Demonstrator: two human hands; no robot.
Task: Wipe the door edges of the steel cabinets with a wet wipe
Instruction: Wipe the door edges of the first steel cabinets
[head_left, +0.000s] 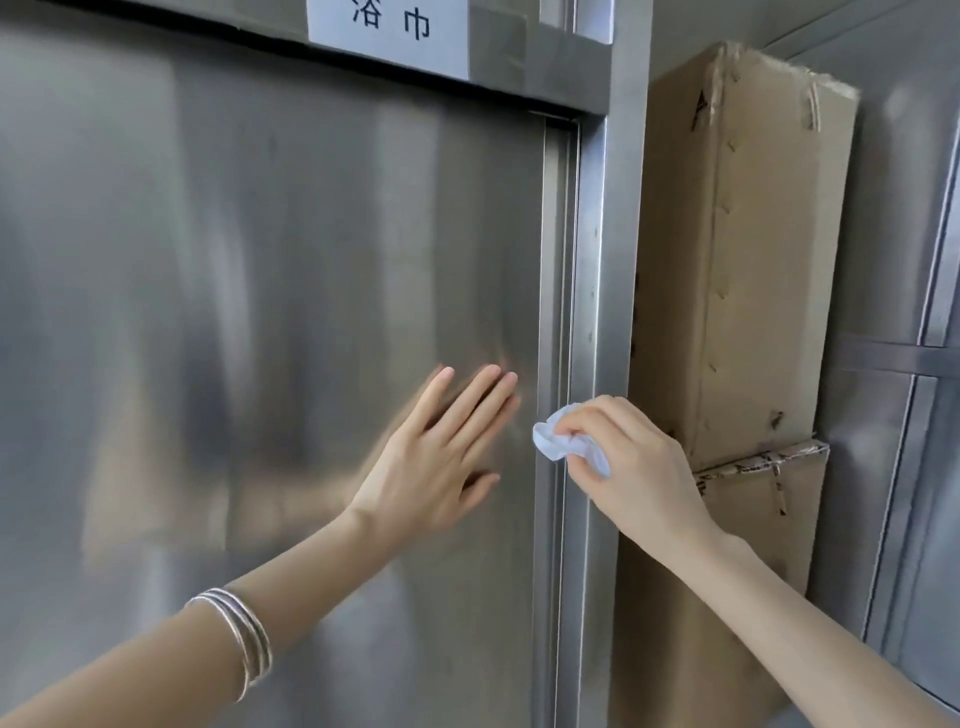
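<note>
A large steel cabinet door (270, 291) fills the left and middle of the head view. Its right vertical edge (556, 270) runs top to bottom beside the steel frame post (618, 249). My right hand (639, 467) pinches a crumpled pale blue wet wipe (558, 441) and holds it against that door edge at about mid height. My left hand (441, 457) lies flat on the door face just left of the edge, fingers straight and together. Thin silver bangles sit on my left forearm.
A tall taped cardboard box (753, 260) stands upright right of the frame post, close behind my right hand. A white paper label (389, 31) with dark characters is stuck above the door. More steel panelling (909, 364) lies at the far right.
</note>
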